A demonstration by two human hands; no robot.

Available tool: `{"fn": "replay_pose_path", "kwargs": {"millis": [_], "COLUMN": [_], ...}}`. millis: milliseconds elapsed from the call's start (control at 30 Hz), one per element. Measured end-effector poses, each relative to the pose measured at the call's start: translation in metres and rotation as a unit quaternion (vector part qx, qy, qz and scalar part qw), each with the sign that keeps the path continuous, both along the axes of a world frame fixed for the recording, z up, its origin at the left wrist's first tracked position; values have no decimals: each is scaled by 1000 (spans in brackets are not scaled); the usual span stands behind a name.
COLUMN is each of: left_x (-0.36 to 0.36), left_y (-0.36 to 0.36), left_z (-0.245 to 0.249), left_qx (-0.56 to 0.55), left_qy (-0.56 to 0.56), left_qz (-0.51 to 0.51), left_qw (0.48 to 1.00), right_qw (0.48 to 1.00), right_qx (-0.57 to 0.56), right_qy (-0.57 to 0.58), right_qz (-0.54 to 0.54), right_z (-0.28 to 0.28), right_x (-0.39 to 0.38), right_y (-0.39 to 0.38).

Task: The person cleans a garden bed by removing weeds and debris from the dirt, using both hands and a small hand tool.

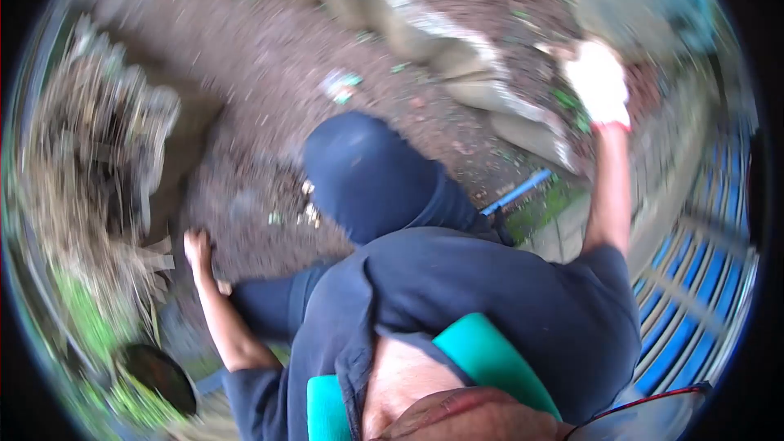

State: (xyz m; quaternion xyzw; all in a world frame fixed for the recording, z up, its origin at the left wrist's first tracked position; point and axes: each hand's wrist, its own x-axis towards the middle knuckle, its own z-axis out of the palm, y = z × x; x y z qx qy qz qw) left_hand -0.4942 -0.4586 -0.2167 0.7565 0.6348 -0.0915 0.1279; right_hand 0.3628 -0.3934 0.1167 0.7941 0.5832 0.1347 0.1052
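My right hand, in a white glove with a red cuff, reaches out at the upper right over dark soil, beside a pale sack-like object. The glove is washed out and blurred, so its fingers and anything in them cannot be made out. Low at the left, my bare left hand is near the ground, close to a sack with dry stalks at its opening. Its fingers look curled, but blur hides whether they hold something.
A long cloth edge with a white rim runs across the soil. A blue stick lies by green moss. Blue slats stand at the right. A dark round object is at the lower left.
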Motion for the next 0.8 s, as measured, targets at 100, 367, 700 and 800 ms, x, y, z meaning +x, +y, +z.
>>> {"fn": "replay_pose_path", "kwargs": {"millis": [100, 367, 700, 800], "left_x": [69, 198, 353, 366], "left_y": [11, -12, -86, -83], "left_z": [31, -14, -45, -49], "left_qx": [-72, 172, 244, 260], "left_qy": [-10, -50, -132, -144], "left_qz": [280, 579, 720, 706], "left_qw": [957, 796, 636, 643], "right_qw": [966, 758, 547, 527], "right_qx": [121, -33, -126, -182], "right_qy": [-123, 482, 380, 303], "right_qz": [191, 439, 735, 773], "right_z": [20, -174, -321, -340], "right_x": [-52, -286, -514, -570], "right_y": [19, 89, 149, 165]}}
